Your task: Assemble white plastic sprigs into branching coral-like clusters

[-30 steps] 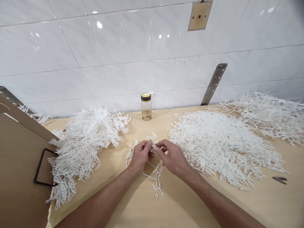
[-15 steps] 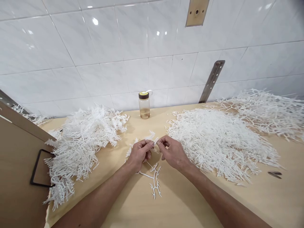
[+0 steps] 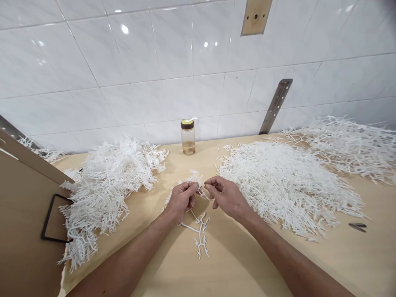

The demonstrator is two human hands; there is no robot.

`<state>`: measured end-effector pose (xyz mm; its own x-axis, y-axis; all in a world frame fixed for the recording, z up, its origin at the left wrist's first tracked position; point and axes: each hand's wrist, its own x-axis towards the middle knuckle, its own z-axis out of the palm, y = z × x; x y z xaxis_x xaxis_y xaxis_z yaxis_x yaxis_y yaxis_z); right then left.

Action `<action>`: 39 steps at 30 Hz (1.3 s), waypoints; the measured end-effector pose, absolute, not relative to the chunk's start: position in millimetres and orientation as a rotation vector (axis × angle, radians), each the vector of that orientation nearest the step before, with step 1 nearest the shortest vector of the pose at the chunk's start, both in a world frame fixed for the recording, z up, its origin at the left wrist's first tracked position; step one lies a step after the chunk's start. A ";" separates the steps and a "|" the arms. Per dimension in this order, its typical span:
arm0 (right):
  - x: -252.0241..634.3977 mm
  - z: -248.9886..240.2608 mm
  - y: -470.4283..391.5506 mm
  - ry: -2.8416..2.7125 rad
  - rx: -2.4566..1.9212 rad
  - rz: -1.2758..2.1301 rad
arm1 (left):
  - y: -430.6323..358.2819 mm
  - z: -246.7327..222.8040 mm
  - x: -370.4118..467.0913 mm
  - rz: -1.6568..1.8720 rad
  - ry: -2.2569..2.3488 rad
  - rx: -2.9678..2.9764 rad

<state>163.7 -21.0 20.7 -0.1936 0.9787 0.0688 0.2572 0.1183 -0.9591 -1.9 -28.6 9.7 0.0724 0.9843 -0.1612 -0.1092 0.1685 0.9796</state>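
Observation:
My left hand (image 3: 182,200) is closed on a white branched piece (image 3: 201,237), whose forked end hangs below the hand over the table. Thin white sprigs (image 3: 194,177) show just beyond its fingertips. Close by on the right, my right hand (image 3: 227,196) has thumb and index finger pinched near the sprigs; whatever is between them is too small to make out. A small gap separates the two hands.
Large heaps of white branched pieces lie at the left (image 3: 108,177) and right (image 3: 287,181), with another heap (image 3: 355,144) behind right. A bottle (image 3: 188,138) stands near the tiled wall. Dark tweezers-like metal (image 3: 358,227) lie right. A brown panel (image 3: 27,214) with a black handle stands left.
My hands are slightly farther apart at the fingertips. The sprigs between them have shifted, and the hanging branched piece has moved a little to the left.

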 end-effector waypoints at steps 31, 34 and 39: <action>159.9 19.9 -22.6 -1.647 -1.343 1.043 | -29.7 5.4 1.7 1.118 1.191 1.121; 159.5 20.8 -22.4 -1.630 -1.368 1.044 | -29.2 3.9 2.3 1.135 1.193 1.144; 160.7 22.9 -22.0 -1.605 -1.363 1.213 | -28.3 0.4 2.7 1.154 1.216 1.197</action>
<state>160.7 -22.0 22.9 -0.2046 0.9769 -0.0610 0.3249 0.0090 -0.9457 2.7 -28.3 0.4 0.0264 0.9987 -0.0430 0.0095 0.0427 0.9990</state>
